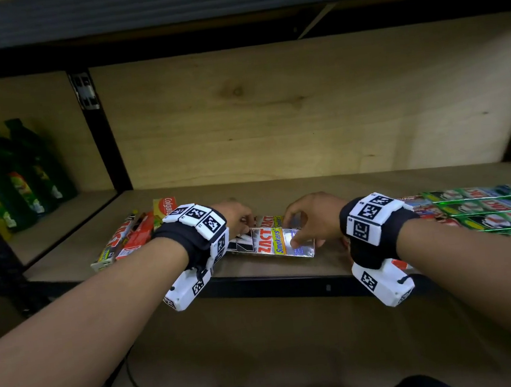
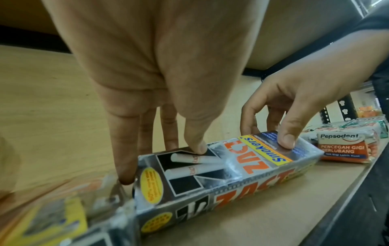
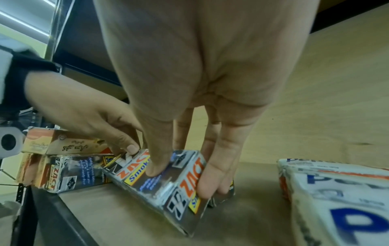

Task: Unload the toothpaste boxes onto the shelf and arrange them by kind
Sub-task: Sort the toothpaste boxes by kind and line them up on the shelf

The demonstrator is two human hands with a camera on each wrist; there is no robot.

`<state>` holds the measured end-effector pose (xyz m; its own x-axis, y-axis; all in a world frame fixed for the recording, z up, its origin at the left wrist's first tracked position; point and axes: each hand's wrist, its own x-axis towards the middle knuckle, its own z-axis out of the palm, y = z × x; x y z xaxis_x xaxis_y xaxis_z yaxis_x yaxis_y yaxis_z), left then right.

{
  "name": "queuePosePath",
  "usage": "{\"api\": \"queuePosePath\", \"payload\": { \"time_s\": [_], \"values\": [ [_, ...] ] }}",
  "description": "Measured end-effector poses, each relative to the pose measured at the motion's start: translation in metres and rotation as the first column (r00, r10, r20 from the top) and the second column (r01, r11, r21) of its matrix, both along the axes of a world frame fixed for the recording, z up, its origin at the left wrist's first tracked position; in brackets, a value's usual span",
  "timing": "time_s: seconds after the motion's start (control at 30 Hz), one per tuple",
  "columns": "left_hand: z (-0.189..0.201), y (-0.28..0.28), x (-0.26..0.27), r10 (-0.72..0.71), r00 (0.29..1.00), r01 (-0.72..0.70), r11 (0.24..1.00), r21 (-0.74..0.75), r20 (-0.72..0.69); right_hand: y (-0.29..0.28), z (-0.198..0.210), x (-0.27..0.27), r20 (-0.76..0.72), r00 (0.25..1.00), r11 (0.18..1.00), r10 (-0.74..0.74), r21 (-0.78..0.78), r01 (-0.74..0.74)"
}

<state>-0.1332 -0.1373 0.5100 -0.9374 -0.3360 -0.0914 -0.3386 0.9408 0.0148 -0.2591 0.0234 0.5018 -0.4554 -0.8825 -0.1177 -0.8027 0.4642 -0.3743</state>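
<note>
Both hands are down on the wooden shelf board (image 1: 357,189), working on the same silver Zact Smokers toothpaste box (image 1: 280,242) that lies flat near the shelf's front edge. The left hand (image 1: 234,217) holds the box's left end: in the left wrist view its thumb (image 2: 197,141) presses on the top face over the cigarette picture, while the other fingers (image 2: 124,149) reach down behind the far side, so the end is pinched between them. The right hand (image 1: 310,219) grips the right end the same way (thumb on top over the blue print, curled fingers on the far side); the right wrist view shows its fingertips (image 3: 207,184) wrapped against the box's long side.

A second silver Zact box sits touching it just behind, partly hidden by the hands. To the left lies a loose cluster of toothpaste boxes (image 1: 127,241), another silver Zact one, a red one and a yellow-and-red Colgate box, set at an angle. To the right are white-and-red Pepsodent packs (image 2: 347,148), and beyond them a neat row of green Zact boxes (image 1: 495,209) lying side by side. In the neighbouring bay on the far left stand dark green bottles (image 1: 16,177) with yellow labels
</note>
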Motion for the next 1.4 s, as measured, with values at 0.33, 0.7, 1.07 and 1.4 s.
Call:
{"api": "queuePosePath", "payload": {
  "time_s": [0.33, 0.7, 1.07, 1.4],
  "values": [
    [-0.013, -0.019, -0.004, 0.087, 0.996, -0.087, 0.995, -0.038, -0.017, -0.018, -0.006, -0.007, -0.289, 0.957, 0.998, -0.005, 0.055, 0.021],
    [0.002, -0.030, -0.016, 0.078, 0.981, -0.093, 0.993, 0.079, 0.175, -0.016, 0.015, -0.027, -0.164, 0.973, 0.936, 0.164, 0.339, -0.101],
    [-0.003, -0.031, -0.048, 0.046, 0.996, -0.059, 0.982, 0.180, 0.078, -0.034, 0.018, -0.077, -0.094, 0.992, 0.915, 0.090, 0.400, -0.045],
    [-0.007, -0.022, -0.069, 0.049, 0.999, -0.050, 0.981, 0.188, 0.009, -0.018, 0.015, -0.095, -0.045, 0.999, 0.941, 0.020, 0.339, -0.004]
  ]
}}
